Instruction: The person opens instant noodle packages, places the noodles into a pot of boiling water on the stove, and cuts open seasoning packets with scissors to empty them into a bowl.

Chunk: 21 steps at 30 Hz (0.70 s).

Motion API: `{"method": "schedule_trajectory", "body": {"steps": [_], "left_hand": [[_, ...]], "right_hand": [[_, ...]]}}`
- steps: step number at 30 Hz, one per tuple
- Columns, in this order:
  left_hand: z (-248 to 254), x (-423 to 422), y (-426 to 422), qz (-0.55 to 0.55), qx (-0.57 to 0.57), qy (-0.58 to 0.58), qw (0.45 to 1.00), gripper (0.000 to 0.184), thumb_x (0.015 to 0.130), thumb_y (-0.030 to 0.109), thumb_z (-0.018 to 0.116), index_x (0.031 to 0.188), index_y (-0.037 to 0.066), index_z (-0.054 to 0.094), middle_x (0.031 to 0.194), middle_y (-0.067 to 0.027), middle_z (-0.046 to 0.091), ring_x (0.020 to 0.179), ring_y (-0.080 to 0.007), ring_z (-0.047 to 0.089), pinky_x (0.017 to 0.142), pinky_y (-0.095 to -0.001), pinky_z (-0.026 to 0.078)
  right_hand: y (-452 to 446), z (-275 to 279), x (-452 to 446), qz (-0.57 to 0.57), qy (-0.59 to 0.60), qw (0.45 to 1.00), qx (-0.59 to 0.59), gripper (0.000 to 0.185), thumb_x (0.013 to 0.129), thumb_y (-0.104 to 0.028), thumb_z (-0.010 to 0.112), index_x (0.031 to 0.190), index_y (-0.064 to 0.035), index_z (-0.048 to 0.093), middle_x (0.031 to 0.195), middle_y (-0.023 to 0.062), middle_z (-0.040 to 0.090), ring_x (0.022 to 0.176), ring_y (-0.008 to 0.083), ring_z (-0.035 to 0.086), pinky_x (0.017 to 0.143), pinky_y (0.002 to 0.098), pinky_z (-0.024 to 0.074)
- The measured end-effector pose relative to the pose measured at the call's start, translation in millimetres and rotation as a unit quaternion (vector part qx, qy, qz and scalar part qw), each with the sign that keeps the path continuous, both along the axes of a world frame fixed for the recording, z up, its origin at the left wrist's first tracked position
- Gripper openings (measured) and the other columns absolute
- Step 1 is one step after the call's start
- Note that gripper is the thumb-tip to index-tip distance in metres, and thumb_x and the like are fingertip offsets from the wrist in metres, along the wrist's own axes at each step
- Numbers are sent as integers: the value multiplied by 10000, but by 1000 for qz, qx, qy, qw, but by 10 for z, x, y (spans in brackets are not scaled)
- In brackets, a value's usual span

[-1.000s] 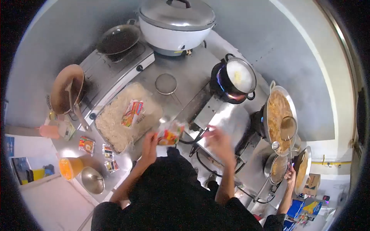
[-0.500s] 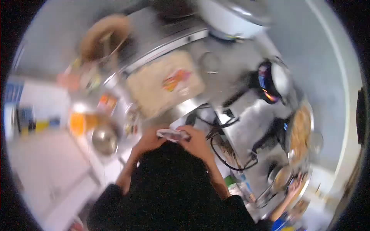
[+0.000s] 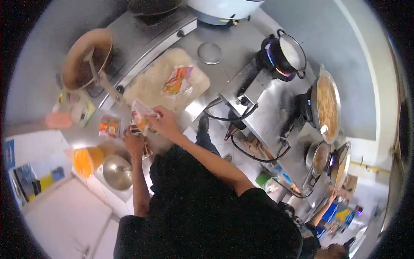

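My right hand pinches a clear plastic packet with red and orange print, near the cutting board's left corner. Lower and to the left, my left hand has curled fingers around something small and dark, partly hidden by the hand. Beside it on the counter lies another red and orange packet. A similar packet rests on the pale cutting board, beyond both hands.
A brown wok stands at the upper left. A steel bowl and an orange container sit left. On the right are a lit burner with a pot and a wide pan of food. Another person's hand is at a far pan.
Both hands have moved from in front of my body to the left, onto the counter. They were together on a small whitish object; now they are apart. My view has shifted.
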<state>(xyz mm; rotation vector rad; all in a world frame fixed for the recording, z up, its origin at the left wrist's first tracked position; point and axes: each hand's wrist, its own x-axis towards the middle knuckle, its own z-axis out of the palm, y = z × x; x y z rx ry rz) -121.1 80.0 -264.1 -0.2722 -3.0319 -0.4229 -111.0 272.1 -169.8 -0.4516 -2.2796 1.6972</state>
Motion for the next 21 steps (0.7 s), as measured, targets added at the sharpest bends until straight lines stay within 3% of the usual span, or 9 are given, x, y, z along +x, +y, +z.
{"method": "schedule_trajectory", "body": {"steps": [2, 3, 6, 8, 10, 12, 15, 18, 21], "left_hand": [[-109, -95, -63, 46, 52, -48, 996, 670, 725, 284, 756, 1264, -15, 493, 1257, -226, 512, 1155, -423, 498, 971, -470, 424], [-272, -146, -193, -3, 52, -30, 998, 686, 725, 279, 767, 1274, -20, 486, 1251, -245, 508, 1153, -446, 488, 970, -486, 418], [158, -237, -124, 65, 133, 62, 987, 706, 722, 302, 777, 1277, -23, 486, 1230, -270, 519, 1140, -454, 496, 970, -499, 414], [116, -414, -311, 75, 69, 92, 991, 696, 736, 295, 777, 1286, -16, 483, 1242, -279, 516, 1159, -446, 490, 978, -490, 408], [228, -501, -406, 46, 117, 107, 986, 683, 745, 290, 773, 1288, -14, 491, 1271, -269, 510, 1204, -435, 468, 996, -489, 395], [382, -565, -300, -7, 122, 69, 990, 679, 742, 282, 773, 1286, -12, 493, 1296, -255, 499, 1230, -428, 452, 1005, -488, 391], [318, -698, -225, -167, 125, 47, 977, 682, 711, 249, 778, 1290, 17, 502, 1359, -211, 476, 1258, -409, 441, 1015, -485, 392], [205, -754, -128, -121, 57, -8, 991, 704, 699, 188, 772, 1323, 53, 475, 1381, -207, 461, 1243, -402, 454, 1012, -480, 396], [286, -793, -35, -87, 88, 49, 991, 695, 688, 140, 766, 1319, 81, 483, 1380, -206, 462, 1226, -395, 470, 1006, -476, 403]], "right_hand": [[-139, 50, -176, -4, -67, 992, -107, 362, 806, -245, 716, 1002, 40, 606, 761, 200, 661, 725, 344, 672, 677, 407, 531], [-176, 30, -226, -11, -64, 992, -106, 362, 806, -245, 716, 1002, 40, 606, 761, 200, 661, 725, 344, 672, 677, 407, 531], [-116, 46, -312, 11, -102, 988, -115, 443, 768, -228, 726, 1111, 14, 581, 931, 241, 648, 875, 358, 648, 764, 436, 505], [83, 234, -109, -56, 90, 968, 227, 476, 786, -164, 658, 1229, -33, 543, 1209, 285, 536, 1128, 388, 532, 906, 475, 439], [429, -57, -64, -45, -14, 910, 411, 543, 797, -152, 636, 1315, -106, 481, 1427, 269, 327, 1300, 479, 327, 1000, 560, 327], [755, 29, -91, -106, -46, 818, 563, 496, 816, -131, 601, 1303, -122, 508, 1443, 265, 320, 1293, 501, 330, 1034, 579, 296], [1105, -198, -137, -46, -16, 835, 548, 472, 829, -134, 586, 1298, -137, 535, 1451, 268, 313, 1314, 488, 305, 1059, 577, 276], [1190, -82, -127, -32, 21, 848, 529, 478, 814, -144, 617, 1287, -170, 549, 1409, 262, 352, 1295, 473, 330, 1044, 568, 302], [1191, 72, -128, -6, 4, 858, 514, 536, 765, -126, 680, 1282, -186, 550, 1360, 254, 382, 1279, 461, 345, 1036, 549, 321]]}}
